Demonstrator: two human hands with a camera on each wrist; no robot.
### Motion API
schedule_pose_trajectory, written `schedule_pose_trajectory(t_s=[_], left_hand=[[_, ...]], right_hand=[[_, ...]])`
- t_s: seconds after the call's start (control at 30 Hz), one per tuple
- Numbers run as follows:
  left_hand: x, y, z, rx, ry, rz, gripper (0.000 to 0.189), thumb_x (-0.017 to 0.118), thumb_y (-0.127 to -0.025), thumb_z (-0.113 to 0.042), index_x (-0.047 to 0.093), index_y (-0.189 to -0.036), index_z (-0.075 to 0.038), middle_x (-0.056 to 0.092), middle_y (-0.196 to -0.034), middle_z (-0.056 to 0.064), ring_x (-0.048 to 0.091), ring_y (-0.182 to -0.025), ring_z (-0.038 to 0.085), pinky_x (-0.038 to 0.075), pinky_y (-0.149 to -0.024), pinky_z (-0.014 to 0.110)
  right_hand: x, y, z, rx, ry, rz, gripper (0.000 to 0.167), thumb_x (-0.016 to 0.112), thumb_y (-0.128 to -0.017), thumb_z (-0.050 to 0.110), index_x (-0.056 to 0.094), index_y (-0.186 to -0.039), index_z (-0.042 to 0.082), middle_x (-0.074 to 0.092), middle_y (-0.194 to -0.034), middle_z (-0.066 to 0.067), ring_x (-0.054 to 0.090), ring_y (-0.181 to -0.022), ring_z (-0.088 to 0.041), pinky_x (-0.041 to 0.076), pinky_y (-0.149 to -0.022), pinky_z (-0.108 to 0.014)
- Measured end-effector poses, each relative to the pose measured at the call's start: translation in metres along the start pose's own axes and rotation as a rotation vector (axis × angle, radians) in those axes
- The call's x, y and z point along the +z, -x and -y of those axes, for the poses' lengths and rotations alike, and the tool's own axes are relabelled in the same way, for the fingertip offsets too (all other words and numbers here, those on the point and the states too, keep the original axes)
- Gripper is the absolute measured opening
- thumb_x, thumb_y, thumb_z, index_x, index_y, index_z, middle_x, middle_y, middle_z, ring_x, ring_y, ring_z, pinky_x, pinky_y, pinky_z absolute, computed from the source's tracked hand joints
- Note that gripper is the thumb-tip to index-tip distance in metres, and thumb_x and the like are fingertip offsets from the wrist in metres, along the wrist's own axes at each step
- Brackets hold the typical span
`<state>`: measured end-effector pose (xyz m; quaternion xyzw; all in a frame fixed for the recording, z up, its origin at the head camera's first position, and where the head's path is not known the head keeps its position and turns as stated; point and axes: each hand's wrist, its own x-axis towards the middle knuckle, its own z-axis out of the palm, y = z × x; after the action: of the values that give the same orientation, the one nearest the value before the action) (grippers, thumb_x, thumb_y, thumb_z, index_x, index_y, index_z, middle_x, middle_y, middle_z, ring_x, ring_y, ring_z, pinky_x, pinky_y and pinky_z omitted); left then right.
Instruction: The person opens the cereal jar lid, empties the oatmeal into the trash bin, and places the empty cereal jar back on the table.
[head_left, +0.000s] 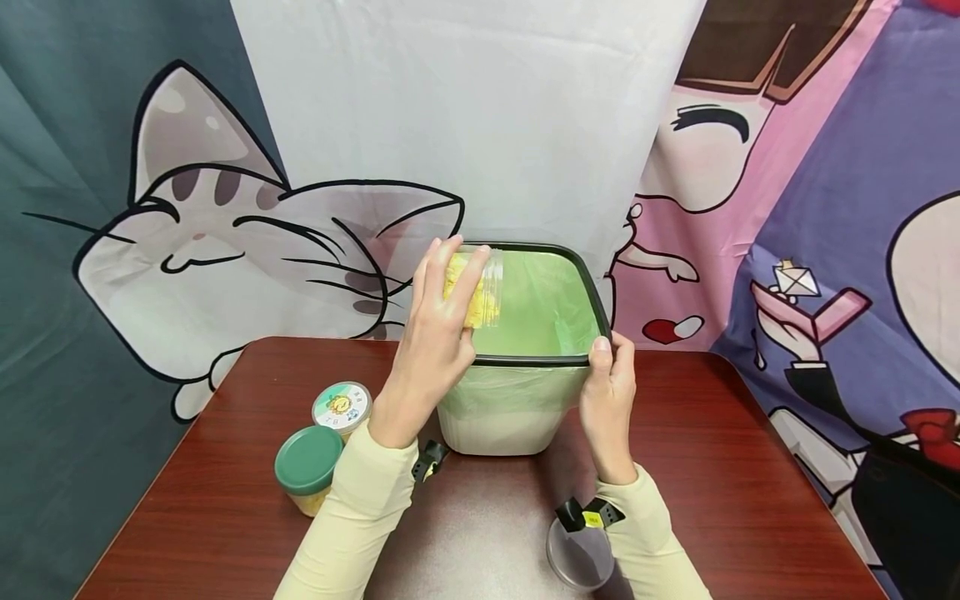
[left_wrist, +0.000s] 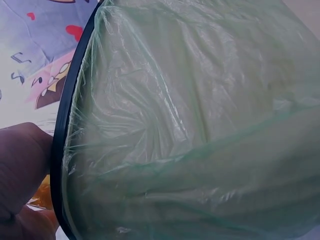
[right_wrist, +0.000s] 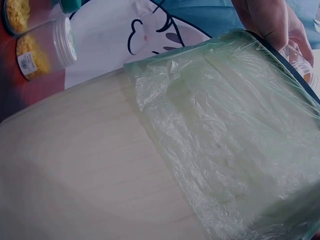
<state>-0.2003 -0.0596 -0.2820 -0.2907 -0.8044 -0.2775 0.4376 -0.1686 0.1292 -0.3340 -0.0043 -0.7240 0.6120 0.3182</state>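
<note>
My left hand [head_left: 435, 333] grips a clear plastic jar [head_left: 491, 292] of yellow flaky pieces. The jar lies on its side over the opening of a waste bin [head_left: 495, 417], its threaded mouth facing right. A thin green bag [head_left: 536, 292] lines the bin, folded over the outside under a black rim band [head_left: 570, 250]. At the bin's near right corner, my right hand [head_left: 609, 392] holds the rim, thumb on top and fingers outside. In the right wrist view, the left hand [right_wrist: 272, 22] shows beyond the rim, the jar partly hidden behind it.
Left of the bin stand two more jars of yellow pieces, one with a green lid [head_left: 309, 460], one with a printed lid [head_left: 342, 407]. A round clear lid [head_left: 580, 557] lies near my right wrist. A cartoon cloth [head_left: 465, 108] hangs behind the brown table [head_left: 202, 500].
</note>
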Motion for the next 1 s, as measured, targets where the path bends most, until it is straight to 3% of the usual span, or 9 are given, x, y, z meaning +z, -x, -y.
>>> schedule_pose_trajectory(t_s=[0.43,0.67,0.9,1.0], left_hand=[[-0.0010,0.0001,-0.0031,0.029,-0.034,0.021,0.082,0.039,-0.057,0.025,0.046,-0.132,-0.008,0.032,-0.139,0.018,0.020,-0.135,0.037,0.021,-0.109,0.040],[-0.0017,0.0000,-0.0034,0.033,-0.064,0.040,0.081,0.037,-0.060,0.026,0.046,-0.133,-0.009,0.031,-0.140,0.017,0.018,-0.136,0.036,0.027,-0.107,0.040],[-0.0045,-0.0017,-0.0045,0.038,-0.111,0.063,0.085,0.039,-0.058,0.027,0.045,-0.134,-0.010,0.030,-0.141,0.016,0.017,-0.136,0.034,0.048,-0.086,0.041],[-0.0062,-0.0028,-0.0056,0.046,-0.112,0.073,0.087,0.040,-0.056,0.028,0.044,-0.134,-0.011,0.029,-0.142,0.016,0.017,-0.137,0.034,0.050,-0.081,0.040]], right_hand=[[-0.0005,-0.0001,0.0004,0.000,-0.006,0.000,0.039,0.040,-0.095,0.020,0.045,-0.116,-0.013,0.050,-0.103,-0.026,0.043,-0.090,-0.010,0.032,-0.078,-0.020],[0.0001,0.0009,0.0024,0.001,0.016,-0.011,0.038,0.040,-0.095,0.020,0.046,-0.115,-0.012,0.050,-0.101,-0.025,0.043,-0.090,-0.010,0.031,-0.077,-0.020],[0.0001,0.0010,0.0029,0.004,0.019,-0.006,0.038,0.039,-0.096,0.020,0.046,-0.116,-0.011,0.051,-0.102,-0.023,0.043,-0.090,-0.010,0.032,-0.078,-0.020],[0.0001,0.0007,0.0025,0.006,0.013,-0.004,0.038,0.039,-0.095,0.020,0.046,-0.116,-0.011,0.051,-0.102,-0.023,0.043,-0.091,-0.010,0.032,-0.078,-0.020]])
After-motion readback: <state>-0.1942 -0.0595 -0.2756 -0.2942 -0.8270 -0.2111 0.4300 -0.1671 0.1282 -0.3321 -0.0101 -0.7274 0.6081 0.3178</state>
